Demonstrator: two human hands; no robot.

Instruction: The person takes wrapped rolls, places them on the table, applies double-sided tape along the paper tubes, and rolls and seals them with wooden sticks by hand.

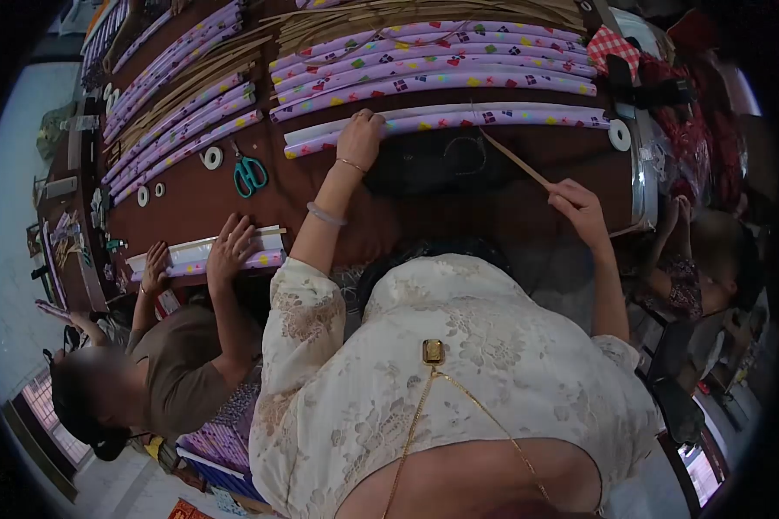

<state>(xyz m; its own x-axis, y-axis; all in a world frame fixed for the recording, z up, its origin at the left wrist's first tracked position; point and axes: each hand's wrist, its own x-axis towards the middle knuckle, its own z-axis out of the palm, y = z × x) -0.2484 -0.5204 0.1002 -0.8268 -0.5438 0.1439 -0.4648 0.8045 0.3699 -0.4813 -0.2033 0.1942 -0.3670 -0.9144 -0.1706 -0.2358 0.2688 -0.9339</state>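
Note:
In front of me lies a roll of lilac patterned wrapping paper (pixel 511 118), with a white band along part of it. My left hand (pixel 361 137), a bangle and a thin bracelet on its arm, is closed on the roll near its left part, fingers bent. To the right, my right hand (pixel 577 208) grips one end of a thin flat wooden strip (pixel 519 162). The strip slants up and left, its far tip close to the roll's lower edge. A dark area of the table lies below the roll.
Several patterned rolls (pixel 433 85) and brown strips (pixel 493 16) lie farther back. Teal-handled scissors (pixel 250 175) and a tape roll (pixel 212 157) lie left; another tape roll (pixel 619 135) lies right. A co-worker's hands (pixel 231 248) press a patterned sheet at left. Another person sits right.

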